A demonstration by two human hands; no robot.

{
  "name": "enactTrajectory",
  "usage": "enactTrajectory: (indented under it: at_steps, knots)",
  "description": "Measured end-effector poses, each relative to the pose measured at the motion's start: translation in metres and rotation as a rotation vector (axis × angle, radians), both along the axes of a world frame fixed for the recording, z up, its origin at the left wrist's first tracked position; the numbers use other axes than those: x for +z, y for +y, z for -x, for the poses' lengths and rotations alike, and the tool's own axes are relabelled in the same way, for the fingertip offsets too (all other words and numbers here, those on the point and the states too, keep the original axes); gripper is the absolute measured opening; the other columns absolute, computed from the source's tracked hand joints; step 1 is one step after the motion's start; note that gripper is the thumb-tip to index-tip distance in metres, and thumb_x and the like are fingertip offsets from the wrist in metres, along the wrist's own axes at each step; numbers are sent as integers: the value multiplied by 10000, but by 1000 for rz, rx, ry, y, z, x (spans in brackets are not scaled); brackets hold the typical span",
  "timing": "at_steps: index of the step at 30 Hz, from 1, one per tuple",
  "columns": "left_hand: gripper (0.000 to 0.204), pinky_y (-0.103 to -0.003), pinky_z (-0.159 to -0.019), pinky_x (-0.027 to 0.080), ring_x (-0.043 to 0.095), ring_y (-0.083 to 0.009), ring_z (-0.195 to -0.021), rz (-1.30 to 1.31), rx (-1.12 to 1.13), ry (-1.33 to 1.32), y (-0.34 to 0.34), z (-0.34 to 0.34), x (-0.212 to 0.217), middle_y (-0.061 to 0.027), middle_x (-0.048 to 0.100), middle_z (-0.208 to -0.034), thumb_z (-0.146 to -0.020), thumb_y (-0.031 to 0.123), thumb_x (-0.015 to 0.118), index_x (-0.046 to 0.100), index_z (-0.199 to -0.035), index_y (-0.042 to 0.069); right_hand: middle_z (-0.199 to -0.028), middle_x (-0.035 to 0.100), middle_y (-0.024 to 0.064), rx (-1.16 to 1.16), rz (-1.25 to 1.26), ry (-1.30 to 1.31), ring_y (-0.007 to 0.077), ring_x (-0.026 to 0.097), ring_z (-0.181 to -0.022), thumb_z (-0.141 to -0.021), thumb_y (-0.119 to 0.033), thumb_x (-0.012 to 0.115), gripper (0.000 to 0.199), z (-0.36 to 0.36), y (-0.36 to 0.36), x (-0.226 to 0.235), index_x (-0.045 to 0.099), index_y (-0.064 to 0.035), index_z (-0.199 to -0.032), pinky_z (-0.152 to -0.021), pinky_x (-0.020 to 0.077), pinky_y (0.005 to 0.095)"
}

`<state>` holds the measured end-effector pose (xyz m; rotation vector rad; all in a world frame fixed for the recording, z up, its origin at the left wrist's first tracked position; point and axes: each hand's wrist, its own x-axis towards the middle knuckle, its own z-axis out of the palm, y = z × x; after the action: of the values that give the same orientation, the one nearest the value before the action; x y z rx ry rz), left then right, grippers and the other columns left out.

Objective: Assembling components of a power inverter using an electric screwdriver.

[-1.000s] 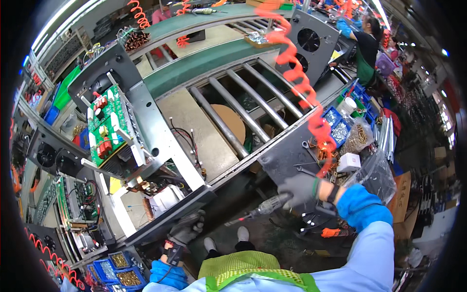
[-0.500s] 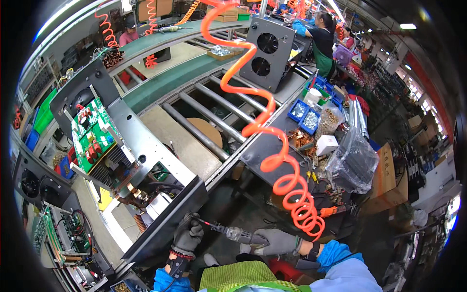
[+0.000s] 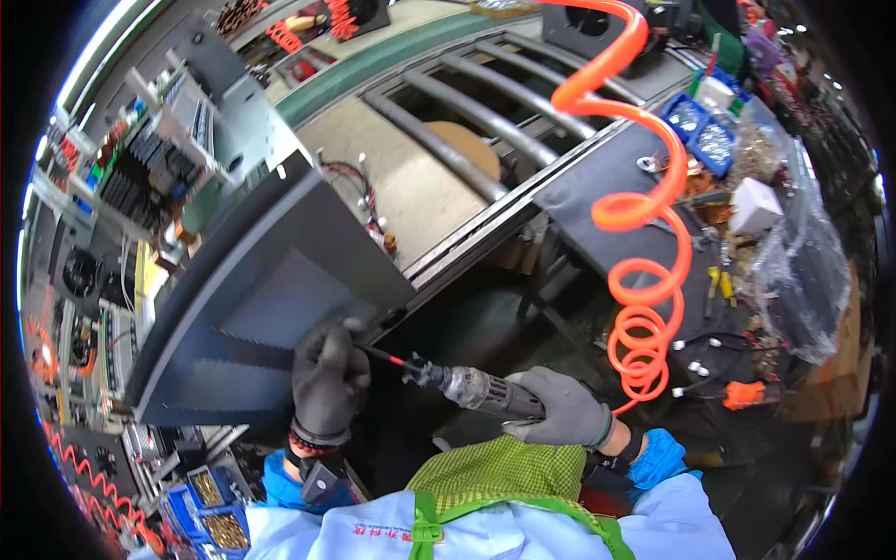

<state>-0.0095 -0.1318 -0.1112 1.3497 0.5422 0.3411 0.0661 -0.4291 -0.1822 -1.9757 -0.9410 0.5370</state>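
My right hand (image 3: 565,408), in a grey glove, is wrapped round the grip of a pneumatic screwdriver (image 3: 481,390). The driver lies nearly level, its thin bit pointing left toward my left hand (image 3: 329,378). That hand, also gloved, has its fingers curled in near the bit's end, against the edge of a large dark grey metal panel (image 3: 280,271). Whatever those fingers pinch is hidden. The panel is the upright front of an open machine chassis (image 3: 247,121), whose internal parts show behind it.
A coiled orange air hose (image 3: 639,280) hangs right of the panel. Beyond lies a roller conveyor (image 3: 467,107). At the right, a dark bench (image 3: 607,187) carries blue bins (image 3: 714,149) of small parts and a plastic bag (image 3: 807,271). Blue trays of screws (image 3: 224,530) stand lower left.
The view has shifted, and the panel's broad face now shows where it was edge-on before. Both hands stay close to the panel's edge, with the screwdriver still in my right hand.
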Motion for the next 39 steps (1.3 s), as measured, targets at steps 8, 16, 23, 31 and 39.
enactTrajectory:
  at_steps: [8, 16, 23, 31, 39]
  knots:
    - [700, -221, -421, 183, 262, -20, -452, -551, -141, -371, 13, -10, -34, 99, 310, -587, -1011, 604, 448, 565, -1289, -28, -974, 630, 130, -53, -614, 2, 276, 653, -876, -666, -192, 847, 556, -31, 70, -136, 622, -37, -1151, -792, 516, 372]
    - [744, -204, -345, 171, 214, -13, -402, -579, -171, -408, 26, -9, -40, 96, 234, -551, -1039, 592, 367, 478, -1399, -50, -913, 652, 127, -286, -853, -203, 265, 664, -807, -672, -188, 830, 503, -80, 146, -266, 621, -33, -1103, -761, 534, 366]
    - [557, -198, -357, 184, 194, -17, -389, -488, -393, -386, 15, -18, -26, 68, 193, -541, -1082, 356, 439, 450, -1386, -110, -917, 654, 169, -374, -799, -350, 371, 657, -785, -670, -308, 845, 551, -84, 201, -321, 618, -36, -1092, -703, 532, 442]
    - [531, -164, -425, 251, 260, -21, -469, -723, -286, -328, 33, -13, -19, 46, 253, -617, -1095, 305, 402, 399, -1439, -100, -980, 656, 220, -331, -938, -280, 386, 664, -907, -684, -329, 831, 588, -85, 219, -320, 626, -9, -1133, -803, 534, 445]
    - [493, -166, -436, 280, 238, -29, -459, -627, -413, -329, 43, -10, -8, 35, 251, -618, -1105, 272, 375, 387, -1443, -87, -903, 656, 211, -326, -918, -272, 387, 668, -816, -693, -381, 818, 569, -85, 220, -310, 630, -23, -1093, -731, 550, 445]
